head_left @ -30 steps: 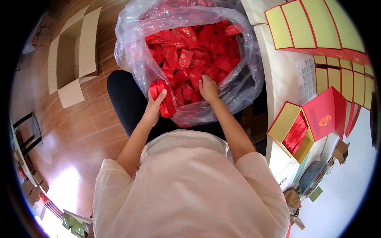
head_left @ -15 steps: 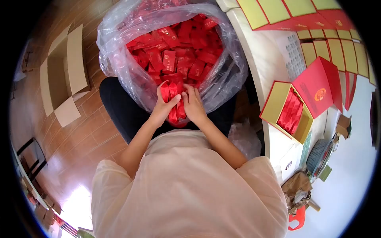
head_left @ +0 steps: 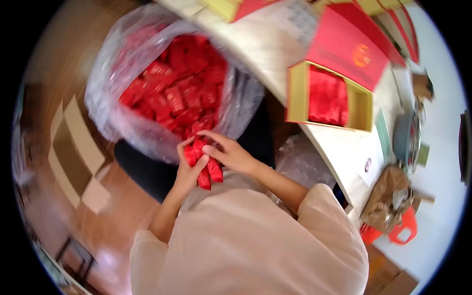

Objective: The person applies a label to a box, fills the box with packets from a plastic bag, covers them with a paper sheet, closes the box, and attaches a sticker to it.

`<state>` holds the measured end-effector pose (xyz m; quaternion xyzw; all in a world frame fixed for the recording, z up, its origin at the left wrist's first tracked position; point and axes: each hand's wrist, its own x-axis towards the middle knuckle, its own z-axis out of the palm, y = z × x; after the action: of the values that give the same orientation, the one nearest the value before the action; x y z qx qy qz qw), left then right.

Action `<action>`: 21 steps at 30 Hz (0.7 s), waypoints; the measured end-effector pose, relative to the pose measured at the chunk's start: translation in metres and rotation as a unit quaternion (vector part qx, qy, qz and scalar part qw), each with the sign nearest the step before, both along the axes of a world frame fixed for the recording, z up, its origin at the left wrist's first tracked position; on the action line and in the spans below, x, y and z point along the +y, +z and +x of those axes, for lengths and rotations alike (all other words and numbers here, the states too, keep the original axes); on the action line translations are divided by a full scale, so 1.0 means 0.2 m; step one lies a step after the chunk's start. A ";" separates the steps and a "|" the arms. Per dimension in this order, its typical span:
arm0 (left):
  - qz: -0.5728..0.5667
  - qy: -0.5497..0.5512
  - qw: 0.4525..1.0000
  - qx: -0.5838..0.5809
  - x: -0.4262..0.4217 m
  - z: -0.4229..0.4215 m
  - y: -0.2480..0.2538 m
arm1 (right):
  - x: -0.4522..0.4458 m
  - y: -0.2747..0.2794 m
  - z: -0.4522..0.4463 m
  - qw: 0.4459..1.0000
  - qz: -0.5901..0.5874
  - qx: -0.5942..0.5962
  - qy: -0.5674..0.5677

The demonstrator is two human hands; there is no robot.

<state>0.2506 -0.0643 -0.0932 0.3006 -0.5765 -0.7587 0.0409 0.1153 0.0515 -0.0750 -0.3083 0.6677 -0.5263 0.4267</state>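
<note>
Several shiny red packets [head_left: 213, 169] are bunched together over my lap. My left hand [head_left: 188, 169] is wrapped round their left side, thumb across the front. From the right, my right hand [head_left: 226, 151] grips the top of the same bunch. Just beyond both hands, a clear plastic bag [head_left: 110, 110] stands open, filled with loose red packets [head_left: 177, 93]. On the table to the right, a red and yellow box [head_left: 361, 109] has its lid raised, with a row of red packets [head_left: 328, 96] inside at its left part.
An open cardboard box [head_left: 73, 157] sits on the floor at left. The cream table [head_left: 275, 64] runs along the right, carrying a grey basket [head_left: 404, 137] and crumpled brown paper [head_left: 388, 196]. Clear plastic [head_left: 301, 164] lies below the table edge.
The view has turned towards the table, so the bag appears further left and the red box nearer. My right hand has left the bag and joined my left hand at the bunch of packets.
</note>
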 end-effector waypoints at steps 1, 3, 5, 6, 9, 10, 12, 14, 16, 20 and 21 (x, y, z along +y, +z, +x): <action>-0.011 -0.013 0.999 0.036 0.00 -0.07 0.12 | 0.01 0.10 -0.04 0.996 -0.036 0.079 -0.030; -0.005 -0.033 0.992 0.121 0.02 -0.23 0.38 | 0.05 0.40 -0.15 0.980 -0.061 0.173 -0.074; -0.015 -0.083 0.972 0.219 0.06 -0.41 0.58 | 0.16 0.72 -0.26 0.969 -0.073 0.208 -0.108; -0.020 -0.110 0.959 0.261 0.10 -0.50 0.67 | 0.22 0.82 -0.33 0.960 -0.094 0.230 -0.127; -0.113 -0.187 0.919 0.328 0.27 -0.85 0.87 | 0.47 1.01 -0.50 0.932 -0.081 0.274 -0.223; -0.133 -0.207 0.903 0.353 0.35 -0.98 0.92 | 0.54 1.03 -0.55 0.919 -0.090 0.268 -0.274; -0.085 -0.247 0.891 0.372 0.50 -1.21 0.95 | 0.67 1.09 -0.65 0.893 -0.099 0.232 -0.373; -0.035 -0.281 0.885 0.370 0.64 -1.38 0.99 | 0.80 1.13 -0.78 0.880 -0.086 0.228 -0.408; -0.187 -0.259 0.861 0.396 0.75 -1.57 0.95 | 0.89 1.10 -0.90 0.878 -0.119 0.209 -0.413; -0.380 -0.219 0.829 0.346 0.88 -1.71 0.85 | 1.03 0.96 -1.05 0.870 -0.098 0.204 -0.438; -0.398 -0.243 0.829 0.308 0.88 -1.70 0.83 | 1.05 0.91 -1.08 0.881 -0.087 0.162 -0.435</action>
<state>-0.0894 0.1111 0.0721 -0.1409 -0.8404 -0.5022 0.1471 -0.1002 0.2620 0.1066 -0.1039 0.7458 -0.6579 0.0120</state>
